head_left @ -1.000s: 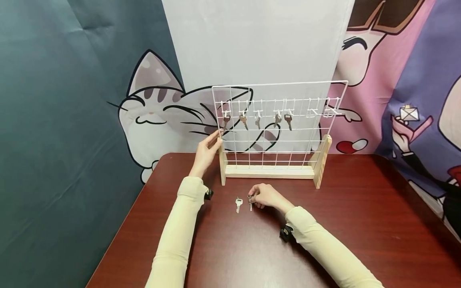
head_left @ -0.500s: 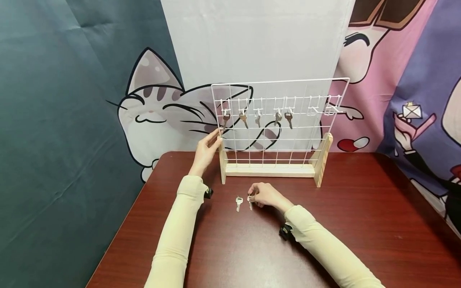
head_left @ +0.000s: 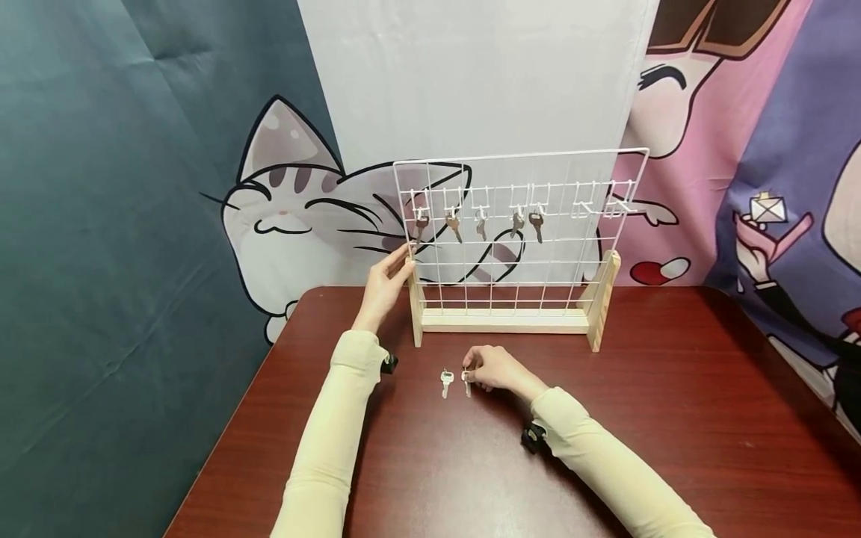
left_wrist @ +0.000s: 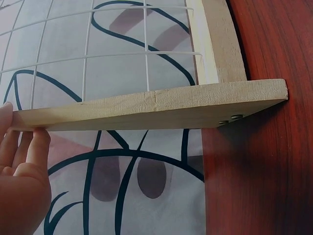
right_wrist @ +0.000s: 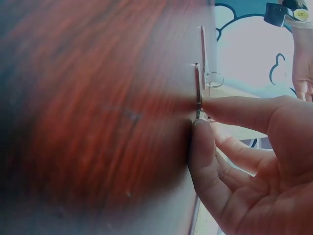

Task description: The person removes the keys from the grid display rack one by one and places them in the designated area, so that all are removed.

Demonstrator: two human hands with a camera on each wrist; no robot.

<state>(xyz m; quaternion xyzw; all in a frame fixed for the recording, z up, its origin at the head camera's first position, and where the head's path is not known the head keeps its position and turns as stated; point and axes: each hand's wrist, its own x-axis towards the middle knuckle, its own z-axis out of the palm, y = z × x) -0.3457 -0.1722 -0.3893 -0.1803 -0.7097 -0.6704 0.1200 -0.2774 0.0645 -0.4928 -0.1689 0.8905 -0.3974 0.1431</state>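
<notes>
My left hand (head_left: 385,288) holds the left wooden upright (left_wrist: 146,112) of a white wire grid rack (head_left: 504,323) near its top. In the left wrist view the thumb and fingers lie on opposite sides of the wood. Low over the table, my right hand (head_left: 498,368) pinches a small silver key (head_left: 468,387) at its head between thumb and index finger; the key's blade points toward the near side. Just left of it lies a second silver key (head_left: 447,381) with a thin ring (right_wrist: 215,79). Fingers partly hide the pinched key's head.
Several keys (head_left: 536,224) hang from white hooks along the left and middle of the grid. Two hooks (head_left: 584,209) at the right carry no key. Behind the reddish-brown table (head_left: 673,418) is a cartoon-printed cloth backdrop (head_left: 195,187).
Both hands stay where they were, the left on the upright and the right at the key. Only the head view shifts slightly.
</notes>
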